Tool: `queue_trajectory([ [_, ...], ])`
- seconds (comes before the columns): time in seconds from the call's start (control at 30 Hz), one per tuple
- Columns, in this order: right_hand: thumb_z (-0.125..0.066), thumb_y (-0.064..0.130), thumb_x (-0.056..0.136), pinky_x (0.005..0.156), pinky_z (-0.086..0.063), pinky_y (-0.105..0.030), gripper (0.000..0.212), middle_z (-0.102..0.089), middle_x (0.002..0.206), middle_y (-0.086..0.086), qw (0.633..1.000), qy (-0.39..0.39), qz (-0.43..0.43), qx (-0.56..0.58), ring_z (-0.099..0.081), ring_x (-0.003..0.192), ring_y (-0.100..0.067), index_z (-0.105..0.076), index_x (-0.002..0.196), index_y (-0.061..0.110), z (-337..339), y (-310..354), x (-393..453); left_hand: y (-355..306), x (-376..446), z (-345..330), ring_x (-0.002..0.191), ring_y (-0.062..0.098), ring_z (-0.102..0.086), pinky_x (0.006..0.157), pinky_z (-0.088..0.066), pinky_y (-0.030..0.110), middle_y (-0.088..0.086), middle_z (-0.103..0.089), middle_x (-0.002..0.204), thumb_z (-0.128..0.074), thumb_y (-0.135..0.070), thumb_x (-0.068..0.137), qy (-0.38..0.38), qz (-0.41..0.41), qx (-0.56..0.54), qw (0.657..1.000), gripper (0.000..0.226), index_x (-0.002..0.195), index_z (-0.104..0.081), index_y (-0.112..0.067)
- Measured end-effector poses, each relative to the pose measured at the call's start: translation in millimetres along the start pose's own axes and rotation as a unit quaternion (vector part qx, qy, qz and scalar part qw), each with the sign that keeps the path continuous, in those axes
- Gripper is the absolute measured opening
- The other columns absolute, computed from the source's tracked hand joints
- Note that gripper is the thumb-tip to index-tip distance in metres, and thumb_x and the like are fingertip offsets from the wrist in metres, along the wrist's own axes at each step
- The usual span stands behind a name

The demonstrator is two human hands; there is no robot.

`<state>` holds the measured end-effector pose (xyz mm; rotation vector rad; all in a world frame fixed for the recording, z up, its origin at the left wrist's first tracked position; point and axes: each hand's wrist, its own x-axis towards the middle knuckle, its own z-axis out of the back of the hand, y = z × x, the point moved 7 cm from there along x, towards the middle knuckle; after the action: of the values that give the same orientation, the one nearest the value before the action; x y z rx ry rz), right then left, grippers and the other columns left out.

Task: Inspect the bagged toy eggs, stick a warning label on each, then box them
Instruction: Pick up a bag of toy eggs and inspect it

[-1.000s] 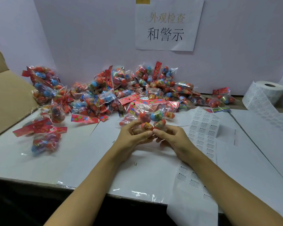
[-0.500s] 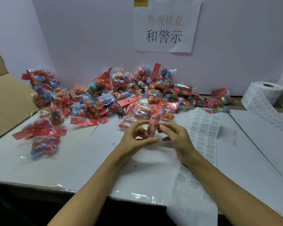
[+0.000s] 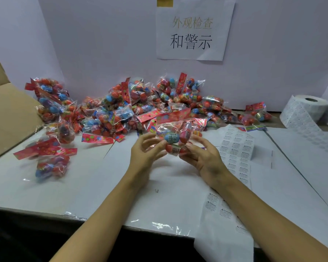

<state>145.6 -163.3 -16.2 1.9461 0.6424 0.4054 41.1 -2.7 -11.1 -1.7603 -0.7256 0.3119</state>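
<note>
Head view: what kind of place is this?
Likely a factory inspection and labelling bench. A paper sign in Chinese is taped to the partition, a heap of bagged toy eggs covers the table, and a roll of warning labels sits at right.

Even, soft indoor light, with motion blur and wide-angle bending.

Faint shadows lie under the left hand (image 3: 148,154) and right hand (image 3: 206,159); glare glints on the clear film at the table's front edge (image 3: 165,225); the fingers and the loose bags at left (image 3: 51,167) smear; the label roll (image 3: 309,108) and frame edges curve; the lower left corner falls to black.
</note>
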Motion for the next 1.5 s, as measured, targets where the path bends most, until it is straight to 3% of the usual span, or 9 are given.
queue_trajectory([
  [0.1,-0.066,0.002,0.092,0.077,-0.060,-0.031,0.040,-0.075,0.104,-0.018,0.999,0.027,-0.003,-0.019,-0.073,0.081,-0.024,-0.058,0.131,0.008,-5,-1,-1,1,0,-3,0.091,0.029,-0.075,0.077,-0.060,0.031,0.017,-0.077,0.100,-0.073,-0.004,0.090,0.026,0.007,-0.009,1.000,0.011,0.101,-0.074,-0.006],
  [0.5,-0.071,0.004,0.088,0.077,-0.060,-0.031,0.036,-0.076,0.099,-0.015,1.000,0.021,0.002,-0.010,-0.074,0.082,-0.023,-0.061,0.122,0.010,-5,-1,-2,-1,0,0,0.087,0.028,-0.075,0.075,-0.060,0.030,0.016,-0.077,0.092,-0.075,-0.008,0.091,0.019,-0.010,0.023,1.000,0.001,0.091,-0.073,-0.008],
  [0.67,-0.083,0.003,0.076,0.079,-0.060,-0.030,0.040,-0.074,0.106,-0.011,0.994,-0.060,0.063,-0.061,-0.075,0.096,-0.020,-0.063,0.110,0.010,5,6,-4,0,0,3,0.080,0.023,-0.069,0.071,-0.059,0.030,0.009,-0.072,0.082,-0.084,-0.029,0.082,-0.005,0.002,0.051,0.999,0.024,0.084,-0.071,-0.009],
  [0.83,-0.085,0.010,0.078,0.086,-0.057,-0.026,0.030,-0.077,0.105,0.001,0.968,0.012,0.145,-0.207,-0.070,0.106,-0.013,-0.074,0.106,0.016,-8,15,-13,7,-10,-22,0.111,0.023,-0.072,0.091,-0.061,0.039,0.008,-0.076,0.115,-0.082,-0.032,0.082,0.122,0.058,0.022,0.991,0.037,0.114,-0.075,-0.015],
  [0.97,-0.076,0.014,0.089,0.080,-0.058,-0.027,0.019,-0.074,0.115,0.009,0.940,0.095,0.154,-0.290,-0.066,0.114,-0.007,-0.080,0.103,0.027,-23,9,-19,2,-8,-15,0.108,0.026,-0.072,0.089,-0.061,0.037,0.009,-0.076,0.115,-0.079,-0.015,0.087,0.102,0.062,-0.007,0.993,0.039,0.124,-0.069,-0.006],
  [1.1,-0.076,0.015,0.090,0.072,-0.052,-0.021,0.018,-0.075,0.105,0.011,0.944,0.018,0.168,-0.282,-0.067,0.095,-0.002,-0.076,0.106,0.024,-15,14,-17,2,-5,-12,0.100,0.027,-0.074,0.080,-0.061,0.032,0.016,-0.076,0.108,-0.068,-0.001,0.092,0.074,0.079,-0.032,0.994,0.029,0.121,-0.069,-0.001],
  [1.2,-0.081,0.040,0.081,0.063,-0.051,-0.024,0.041,-0.069,0.104,0.006,0.954,-0.055,0.119,-0.270,-0.064,0.089,-0.006,-0.066,0.118,0.029,-2,15,-13,3,-5,-15,0.097,0.029,-0.072,0.079,-0.061,0.033,0.018,-0.074,0.098,-0.062,-0.003,0.095,0.093,0.099,-0.068,0.988,0.018,0.109,-0.072,0.002],
  [1.3,-0.081,0.062,0.071,0.053,-0.045,-0.026,0.057,-0.074,0.095,-0.001,0.965,-0.016,0.050,-0.256,-0.063,0.078,-0.011,-0.071,0.112,0.023,-2,6,-8,3,-5,-18,0.095,0.028,-0.073,0.079,-0.060,0.033,0.019,-0.075,0.099,-0.069,-0.012,0.089,0.113,0.106,-0.099,0.983,0.019,0.103,-0.075,-0.001],
  [1.5,-0.079,0.058,0.076,0.049,-0.042,-0.018,0.032,-0.070,0.067,0.000,0.963,0.032,0.071,-0.258,-0.059,0.055,-0.007,-0.077,0.078,0.026,-8,4,-10,8,-9,-22,0.098,0.031,-0.074,0.082,-0.060,0.034,0.021,-0.075,0.108,-0.081,-0.017,0.081,0.140,0.103,-0.059,0.983,0.039,0.118,-0.072,-0.011],
])
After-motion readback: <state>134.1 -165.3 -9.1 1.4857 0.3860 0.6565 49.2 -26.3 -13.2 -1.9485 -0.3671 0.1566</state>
